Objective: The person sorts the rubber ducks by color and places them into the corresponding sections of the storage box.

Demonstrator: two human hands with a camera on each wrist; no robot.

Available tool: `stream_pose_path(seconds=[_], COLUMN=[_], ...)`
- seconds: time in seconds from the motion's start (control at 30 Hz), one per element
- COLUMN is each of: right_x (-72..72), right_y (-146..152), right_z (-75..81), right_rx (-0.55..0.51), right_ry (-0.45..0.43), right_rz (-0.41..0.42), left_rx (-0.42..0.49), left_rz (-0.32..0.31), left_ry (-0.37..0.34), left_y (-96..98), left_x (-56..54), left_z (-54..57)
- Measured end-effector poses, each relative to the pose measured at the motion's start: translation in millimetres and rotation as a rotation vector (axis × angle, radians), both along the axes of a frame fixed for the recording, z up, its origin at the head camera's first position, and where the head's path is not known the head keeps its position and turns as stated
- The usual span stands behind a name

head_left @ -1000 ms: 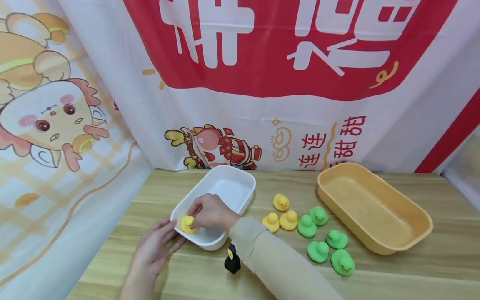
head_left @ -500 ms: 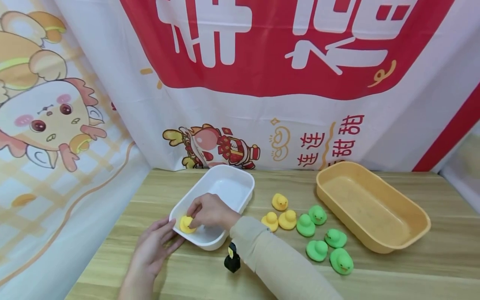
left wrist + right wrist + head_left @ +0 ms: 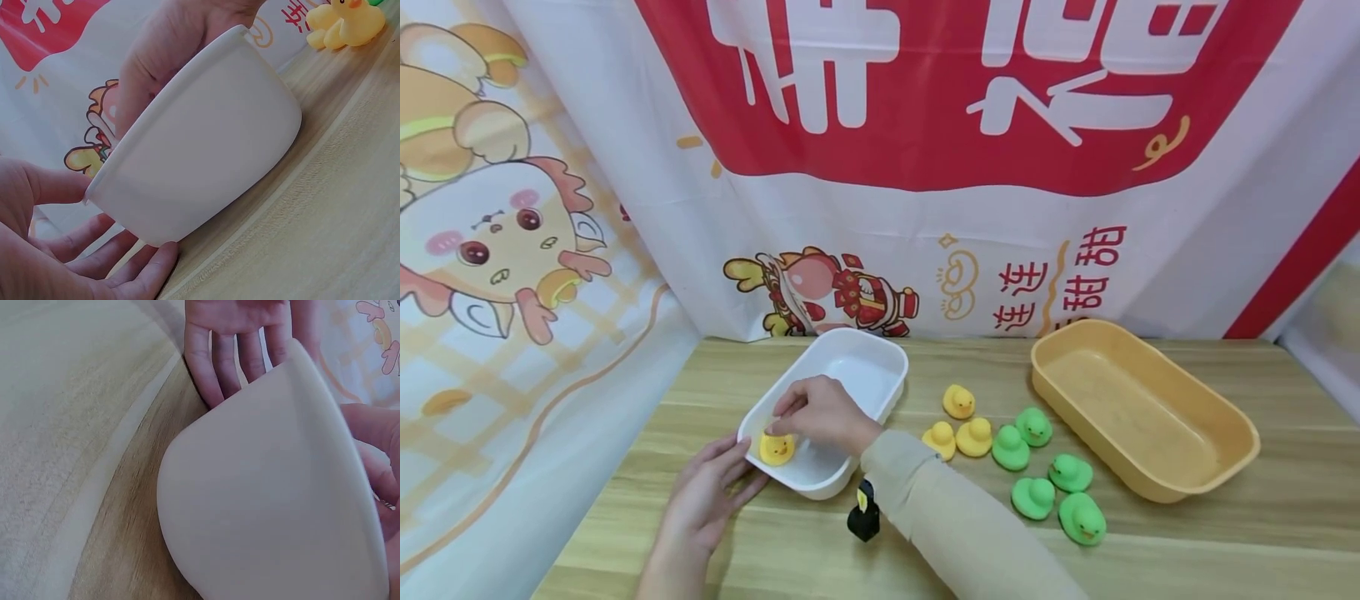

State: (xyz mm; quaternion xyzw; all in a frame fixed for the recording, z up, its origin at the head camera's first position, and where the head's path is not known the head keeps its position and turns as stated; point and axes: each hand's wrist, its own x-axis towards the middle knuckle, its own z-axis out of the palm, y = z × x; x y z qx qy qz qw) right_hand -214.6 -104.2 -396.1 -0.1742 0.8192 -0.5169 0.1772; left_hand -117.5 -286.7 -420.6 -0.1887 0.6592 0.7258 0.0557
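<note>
In the head view a yellow rubber duck [image 3: 777,448] sits in the near left end of a white plastic tub [image 3: 880,367], its face showing. My right hand [image 3: 823,417] is inside the tub with bent fingers, the fingertips right at the duck's upper edge. My left hand [image 3: 711,492] holds the tub's near left end. In the left wrist view its thumb is on the rim of the white tub [image 3: 206,137] and its fingers [image 3: 156,262] are at the bottom edge. From the right wrist view, the tub wall [image 3: 262,481] hides the duck.
To the tub's right lie yellow ducks [image 3: 958,402] and several green ducks [image 3: 1033,498] on the wooden table [image 3: 805,550]. A tan plastic tub [image 3: 1142,408] stands at the right. Behind the table hangs a printed cloth [image 3: 910,200]. A small black object [image 3: 863,515] hangs by the right sleeve.
My right hand has lifted slightly off the yellow duck, and more of the duck's face shows. The left hand stays on the tub.
</note>
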Motion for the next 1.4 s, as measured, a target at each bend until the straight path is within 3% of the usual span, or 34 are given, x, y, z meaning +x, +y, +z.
stream_pose_path(seconds=[0.27, 0.4, 0.7, 1.03, 1.2, 1.4], right_x=[11.4, 15.5, 31.8, 62.6, 70.5, 76.0], right_y=[15, 28, 71, 126, 155, 181], right_z=[10.9, 25.8, 49.6, 66.9, 60.6, 41.0], right_rx=[-0.372, -0.454, -0.517, -0.487, -0.455, -0.409], right_ry=[-0.001, 0.028, 0.06, -0.028, -0.023, -0.035], right_rz=[-0.159, -0.16, -0.141, -0.202, -0.274, -0.395], left_rx=[-0.003, -0.001, -0.007, 0.01, 0.007, -0.001], left_rz=[-0.004, 0.001, -0.004, -0.004, -0.013, -0.011], left_ry=[-0.006, -0.004, -0.007, -0.012, -0.024, -0.033], left_y=[7.1, 8.6, 11.9, 7.0, 2.6, 0.9], left_x=[1.6, 2.2, 1.6, -2.6, -3.3, -3.0], left_z=[-6.1, -7.7, -6.7, -0.1, 1.8, 2.2])
